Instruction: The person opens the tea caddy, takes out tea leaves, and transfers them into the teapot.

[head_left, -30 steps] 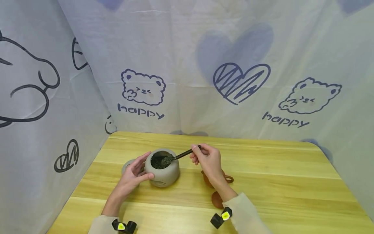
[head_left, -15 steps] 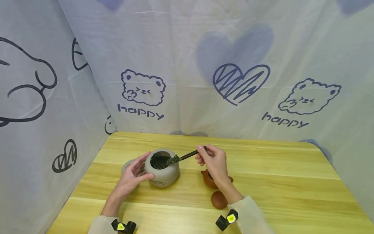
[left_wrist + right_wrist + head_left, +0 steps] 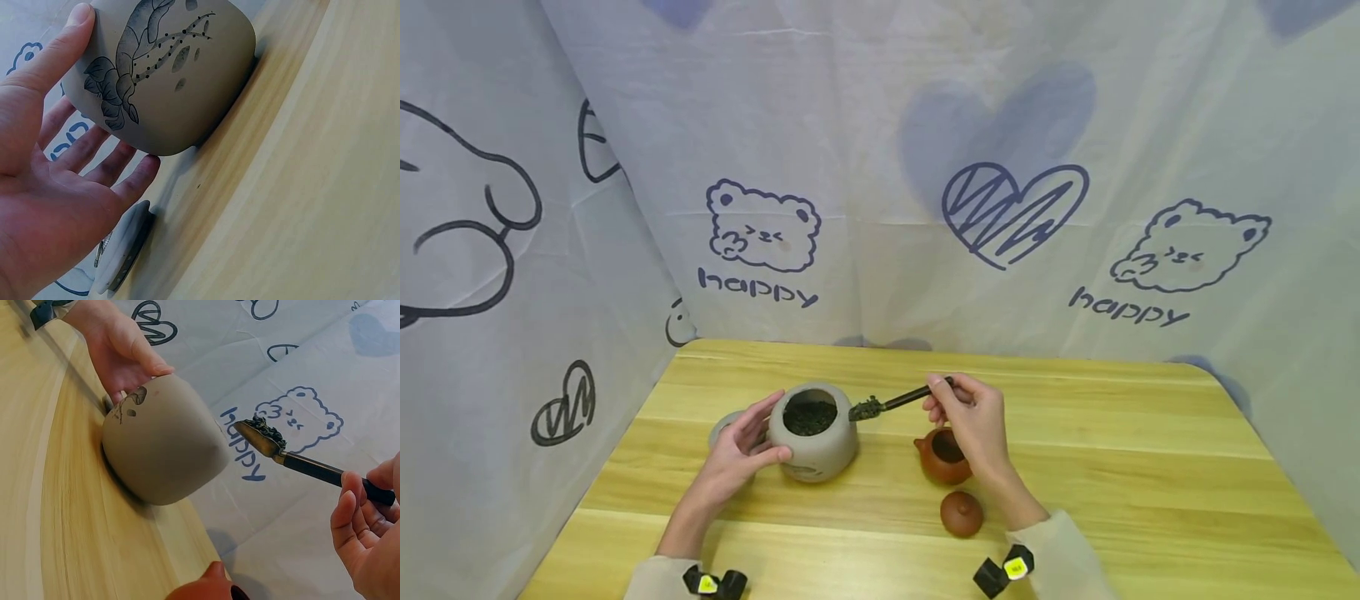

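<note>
A round grey tea jar [image 3: 823, 457] stands on the table with dark tea leaves [image 3: 808, 418] inside. My left hand [image 3: 737, 460] holds it from the left, thumb on the near side and fingers behind; a painted plant shows on its wall in the left wrist view. Between thumb and fingers, my right hand [image 3: 976, 417] pinches the dark handle of a tea scoop [image 3: 312, 469]. Heaped leaves [image 3: 267, 430] fill the scoop's head, which is just right of the jar's mouth, outside it. Below the right hand sits a lidless brown clay teapot [image 3: 938, 461], partly hidden by that hand.
The teapot's round lid [image 3: 961, 514] lies in front of the pot. Behind the left hand, the jar's grey lid [image 3: 124, 250] rests on the wooden table [image 3: 1150, 467]. Printed cloth [image 3: 880, 275] hangs along the table's back and left sides.
My right hand has moved right, drawing the loaded scoop out of the jar's mouth. More of the teapot and its lid now shows. The left hand and jar have stayed put.
</note>
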{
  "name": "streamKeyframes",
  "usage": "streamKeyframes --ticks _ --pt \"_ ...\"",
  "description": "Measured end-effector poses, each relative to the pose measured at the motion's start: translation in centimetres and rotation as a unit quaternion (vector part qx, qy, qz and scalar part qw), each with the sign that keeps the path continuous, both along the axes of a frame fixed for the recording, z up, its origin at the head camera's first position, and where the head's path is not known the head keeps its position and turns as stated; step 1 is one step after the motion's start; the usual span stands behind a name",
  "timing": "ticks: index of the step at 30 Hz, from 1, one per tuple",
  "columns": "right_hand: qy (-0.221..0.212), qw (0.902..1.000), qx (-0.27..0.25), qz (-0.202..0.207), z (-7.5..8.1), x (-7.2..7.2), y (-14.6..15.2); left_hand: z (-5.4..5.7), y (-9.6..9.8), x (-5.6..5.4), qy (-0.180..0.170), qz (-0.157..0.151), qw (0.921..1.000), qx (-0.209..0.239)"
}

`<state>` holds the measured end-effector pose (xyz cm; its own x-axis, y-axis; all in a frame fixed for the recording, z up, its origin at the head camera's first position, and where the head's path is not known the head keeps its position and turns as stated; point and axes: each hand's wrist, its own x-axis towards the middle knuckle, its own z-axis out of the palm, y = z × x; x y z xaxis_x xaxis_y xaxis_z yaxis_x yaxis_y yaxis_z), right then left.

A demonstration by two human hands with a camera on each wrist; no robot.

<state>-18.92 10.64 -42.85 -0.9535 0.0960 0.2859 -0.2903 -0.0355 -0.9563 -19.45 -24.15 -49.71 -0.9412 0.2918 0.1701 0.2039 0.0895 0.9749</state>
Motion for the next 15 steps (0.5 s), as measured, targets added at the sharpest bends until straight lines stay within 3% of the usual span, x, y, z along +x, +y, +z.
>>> streamKeyframes --ticks 15 --pt "-0.011 0.9991 0.028 -0.031 -0.8 0.6 3.2 0.3 0.0 0.0 -0.006 0.0 1.0 -0.002"
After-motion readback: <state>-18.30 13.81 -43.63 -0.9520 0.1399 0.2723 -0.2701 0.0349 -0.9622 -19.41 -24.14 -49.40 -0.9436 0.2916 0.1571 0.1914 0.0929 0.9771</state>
